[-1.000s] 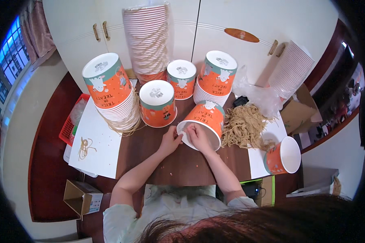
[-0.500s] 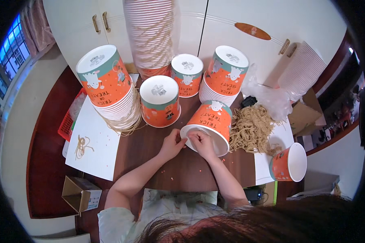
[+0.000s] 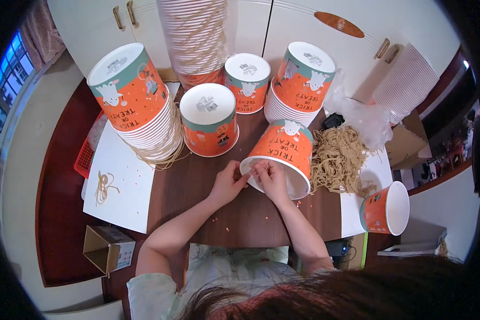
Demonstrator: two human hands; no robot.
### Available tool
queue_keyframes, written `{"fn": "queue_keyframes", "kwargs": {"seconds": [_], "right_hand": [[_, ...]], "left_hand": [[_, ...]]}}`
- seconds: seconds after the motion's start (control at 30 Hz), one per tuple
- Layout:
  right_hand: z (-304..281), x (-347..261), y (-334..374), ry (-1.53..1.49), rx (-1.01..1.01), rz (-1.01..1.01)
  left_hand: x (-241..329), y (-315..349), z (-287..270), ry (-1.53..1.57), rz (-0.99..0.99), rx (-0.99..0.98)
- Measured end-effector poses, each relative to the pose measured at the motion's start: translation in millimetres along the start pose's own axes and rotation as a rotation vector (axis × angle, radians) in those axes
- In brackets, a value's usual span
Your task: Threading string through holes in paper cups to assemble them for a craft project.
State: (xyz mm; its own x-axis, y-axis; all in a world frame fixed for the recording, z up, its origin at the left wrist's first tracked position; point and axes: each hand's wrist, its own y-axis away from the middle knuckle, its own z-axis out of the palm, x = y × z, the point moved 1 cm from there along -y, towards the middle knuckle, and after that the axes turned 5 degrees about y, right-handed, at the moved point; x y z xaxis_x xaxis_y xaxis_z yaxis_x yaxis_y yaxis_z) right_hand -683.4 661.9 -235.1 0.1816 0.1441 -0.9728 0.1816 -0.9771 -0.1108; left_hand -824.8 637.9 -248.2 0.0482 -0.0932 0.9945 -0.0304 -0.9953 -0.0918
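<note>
Fingers (image 3: 262, 170) at tilted bucket (image 3: 282, 148), grip unclear; string heap (image 3: 336, 160) just beside, upturned buckets (image 3: 306, 88) behind

Fairly bright, even indoor light fills the middle of the frame, leaving the brown desk (image 3: 245, 226) clear and the tilted bucket (image 3: 280, 145) shaded inside. A cool blue glow shows at the window (image 3: 10, 88), upper left, while the far right sinks into dimness around one small white glare spot. Soft shadow lies beside the stacked cups (image 3: 408, 85) at upper right. Fisheye distortion bows the cabinet doors (image 3: 293, 24); black vignetting swallows the corners; the hair (image 3: 325, 288) along the bottom looks dark and soft.
</note>
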Motion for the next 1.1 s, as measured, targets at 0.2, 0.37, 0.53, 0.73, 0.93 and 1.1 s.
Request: {"fn": "queue_keyframes", "kwargs": {"seconds": [0.2,0.37,0.53,0.73,0.93,1.1], "right_hand": [[-0.2,-4.9,2.0,0.058,0.033,-0.015],[-0.8,-7.7,3.1,0.152,0.05,-0.083],[-1.2,-6.1,3.6,0.21,0.043,-0.126],[-3.6,-5.9,5.2,0.283,0.057,-0.127],[-0.4,-7.2,8.5,0.27,0.063,-0.161],[1.8,-7.0,8.6,0.255,0.088,-0.179]], "left_hand": [[-2.5,1.9,-1.7,0.019,-0.016,-0.014],[-2.0,2.2,-1.9,0.03,-0.029,-0.017],[0.1,2.3,-2.7,0.017,-0.029,-0.021],[4.2,1.6,-1.3,-0.002,-0.04,-0.024],[5.0,3.0,-2.3,-0.031,-0.039,-0.023],[8.4,3.4,-1.9,-0.032,-0.063,-0.036]]}}
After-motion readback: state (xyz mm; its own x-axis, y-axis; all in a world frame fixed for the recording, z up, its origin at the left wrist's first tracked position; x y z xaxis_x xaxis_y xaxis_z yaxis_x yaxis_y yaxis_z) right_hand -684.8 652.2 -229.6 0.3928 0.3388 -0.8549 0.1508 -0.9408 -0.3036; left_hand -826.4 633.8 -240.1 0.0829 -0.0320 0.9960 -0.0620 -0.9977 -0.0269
